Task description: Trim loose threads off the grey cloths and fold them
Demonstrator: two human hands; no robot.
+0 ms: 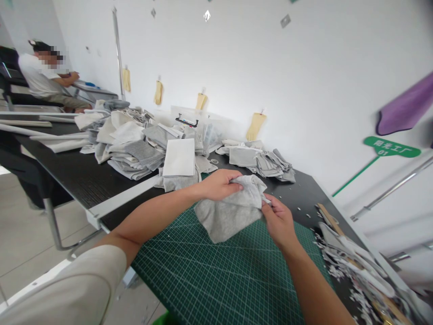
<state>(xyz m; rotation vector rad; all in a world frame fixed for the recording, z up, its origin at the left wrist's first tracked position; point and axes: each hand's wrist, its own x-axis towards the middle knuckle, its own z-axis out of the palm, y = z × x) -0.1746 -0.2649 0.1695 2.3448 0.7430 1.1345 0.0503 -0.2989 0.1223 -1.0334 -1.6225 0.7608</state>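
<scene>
A piece of light grey cloth (230, 216) hangs between my two hands, over the green cutting mat (216, 271). My left hand (221, 184) is closed on its upper left part, thumb on top. The fingers of my right hand (279, 219) pinch the cloth at its right edge. Its lower part droops loosely towards the mat. Just beyond my left forearm, a white rectangular sheet (180, 157) lies on folded grey fabric.
Heaped grey and white fabric (135, 153) covers the table's far left. More folded pieces (257, 158) lie at the back. Scraps and strips (358, 266) line the right edge. Yellow gloves (256, 126) hang on the wall. A seated person (43, 81) is at far left.
</scene>
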